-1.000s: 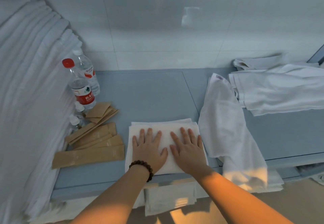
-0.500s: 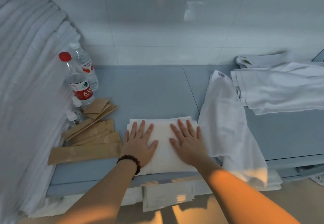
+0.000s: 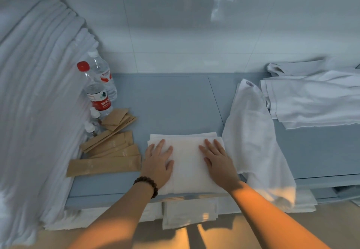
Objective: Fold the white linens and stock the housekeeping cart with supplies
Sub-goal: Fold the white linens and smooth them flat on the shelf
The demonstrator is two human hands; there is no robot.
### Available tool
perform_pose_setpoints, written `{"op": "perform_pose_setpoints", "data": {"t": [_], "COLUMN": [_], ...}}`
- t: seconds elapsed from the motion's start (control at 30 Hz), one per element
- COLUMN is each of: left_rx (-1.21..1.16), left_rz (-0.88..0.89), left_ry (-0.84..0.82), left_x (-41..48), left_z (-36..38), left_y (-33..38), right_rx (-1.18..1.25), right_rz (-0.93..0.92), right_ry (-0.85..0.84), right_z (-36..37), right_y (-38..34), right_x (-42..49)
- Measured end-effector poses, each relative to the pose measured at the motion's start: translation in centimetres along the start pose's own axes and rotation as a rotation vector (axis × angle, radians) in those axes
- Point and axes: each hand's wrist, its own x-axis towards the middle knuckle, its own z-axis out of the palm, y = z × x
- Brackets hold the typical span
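A folded white towel (image 3: 187, 163) lies flat near the front edge of the blue-grey cart top (image 3: 165, 102). My left hand (image 3: 158, 163) presses its left side with straight, spread fingers; a dark bead bracelet is on that wrist. My right hand (image 3: 219, 161) lies flat on the towel's right side. An unfolded white towel (image 3: 253, 131) drapes over the front edge just to the right. More loose white linens (image 3: 315, 98) are heaped at the back right.
A tall stack of folded white linens (image 3: 35, 102) fills the left side. Two water bottles (image 3: 98, 93), small toiletry bottles (image 3: 91, 126) and several brown paper packets (image 3: 111, 151) sit on the left of the top. Folded towels (image 3: 190, 213) rest on the shelf below. A tiled wall (image 3: 194, 24) stands behind.
Both hands have slid apart across the folded towel, the left hand toward its left edge and the right hand toward its right edge, smoothing it. The view has shifted slightly.
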Motion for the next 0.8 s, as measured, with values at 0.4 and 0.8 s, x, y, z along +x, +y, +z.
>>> {"op": "perform_pose_setpoints", "data": {"t": [0.4, 0.8], "left_rx": [-0.243, -0.259], "left_rz": [-0.068, -0.005], "left_ry": [0.166, 0.312], "left_x": [-2.0, -2.6], "left_z": [-0.7, -4.7], "left_y": [1.3, 2.7], "right_rx": [0.174, 0.334], "right_rz": [0.023, 0.033], "right_ry": [0.01, 0.209], "right_z": [-0.2, -3.5], "right_y": [-0.1, -1.7], "right_x": [-1.2, -2.1]}}
